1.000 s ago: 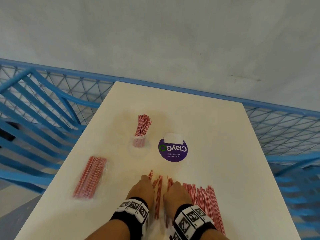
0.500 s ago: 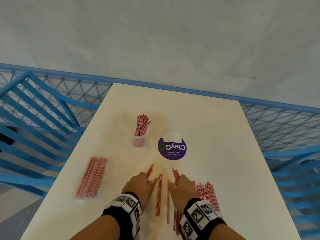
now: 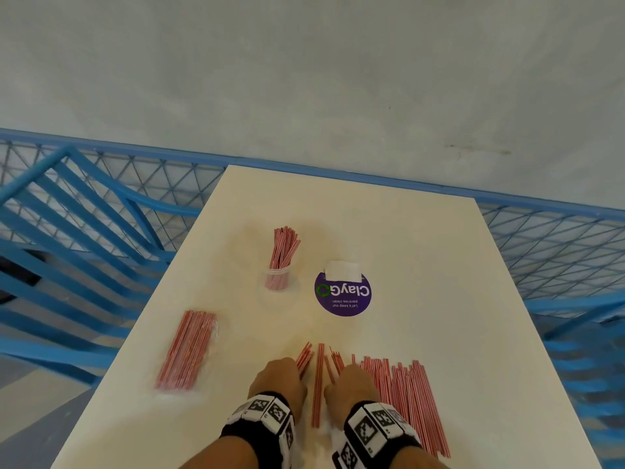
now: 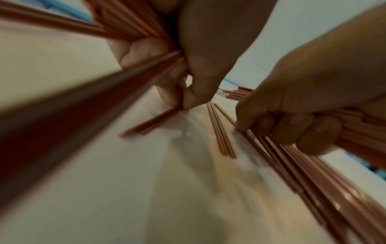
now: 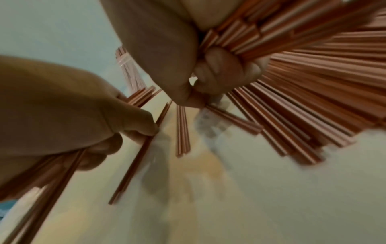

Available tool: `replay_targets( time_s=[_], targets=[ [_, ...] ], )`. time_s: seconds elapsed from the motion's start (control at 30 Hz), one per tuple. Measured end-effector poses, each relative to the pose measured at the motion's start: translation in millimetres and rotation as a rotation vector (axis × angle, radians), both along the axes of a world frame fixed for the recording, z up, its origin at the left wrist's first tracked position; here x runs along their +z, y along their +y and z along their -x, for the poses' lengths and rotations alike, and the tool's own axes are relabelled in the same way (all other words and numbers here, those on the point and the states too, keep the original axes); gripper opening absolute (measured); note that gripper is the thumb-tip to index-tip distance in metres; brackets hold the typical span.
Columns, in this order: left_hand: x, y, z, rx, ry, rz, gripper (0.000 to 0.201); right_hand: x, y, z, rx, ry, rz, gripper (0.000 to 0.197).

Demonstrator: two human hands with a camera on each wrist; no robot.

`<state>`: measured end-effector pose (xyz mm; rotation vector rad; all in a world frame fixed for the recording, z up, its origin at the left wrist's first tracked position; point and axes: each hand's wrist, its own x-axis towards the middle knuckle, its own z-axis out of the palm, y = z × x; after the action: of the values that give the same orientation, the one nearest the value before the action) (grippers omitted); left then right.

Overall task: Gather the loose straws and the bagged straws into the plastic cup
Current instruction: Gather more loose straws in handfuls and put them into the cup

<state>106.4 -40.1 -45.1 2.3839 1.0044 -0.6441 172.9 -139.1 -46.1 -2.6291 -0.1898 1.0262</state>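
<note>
A clear plastic cup point(image 3: 278, 278) holding several red-striped straws stands on the white table point(image 3: 416, 258). The bagged straws point(image 3: 186, 350) lie flat to the left. Loose straws point(image 3: 411, 397) are spread at the near right, and a few straws point(image 3: 318, 384) lie between my hands. In the wrist views my left hand point(image 3: 282, 377) point(image 4: 183, 102) has its fingers curled round a small bunch of straws. My right hand point(image 3: 351, 380) point(image 5: 200, 94) grips a thicker fanned bundle. Both hands stay low at the table, well short of the cup.
A round purple sticker point(image 3: 342, 294) with a white tab sits on the table right of the cup. Blue mesh railing point(image 3: 558, 252) and blue slats point(image 3: 77, 231) surround the table, with a grey wall behind.
Both hands slid slightly forward and apart over the loose straws, then drew back closer together. The cup and the bagged straws have not moved.
</note>
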Motion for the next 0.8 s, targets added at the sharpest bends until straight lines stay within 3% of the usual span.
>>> replay_targets(
  time_s=[0.27, 0.43, 0.6, 0.8],
  targets=[
    [-0.3, -2.2, -4.4, -0.011, 0.01, 0.008, 0.032, 1.3, -1.2, -2.6, 0.083, 0.011, 0.03, 0.024],
    [5.1, 1.2, -1.5, 0.027, -0.078, 0.027, 0.035, 11.4, -3.1, -6.3, 0.036, 0.021, -0.102, 0.021],
    [10.8, 12.6, -11.3, 0.262, -0.435, 0.196, 0.017, 27.1, -1.2, -7.8, -0.004, -0.03, -0.377, 0.013],
    [40.5, 14.8, -24.1, 0.468, -0.734, 0.657, 0.033, 41.4, 0.9, -6.7, 0.111, -0.094, -0.524, 0.016]
  ],
)
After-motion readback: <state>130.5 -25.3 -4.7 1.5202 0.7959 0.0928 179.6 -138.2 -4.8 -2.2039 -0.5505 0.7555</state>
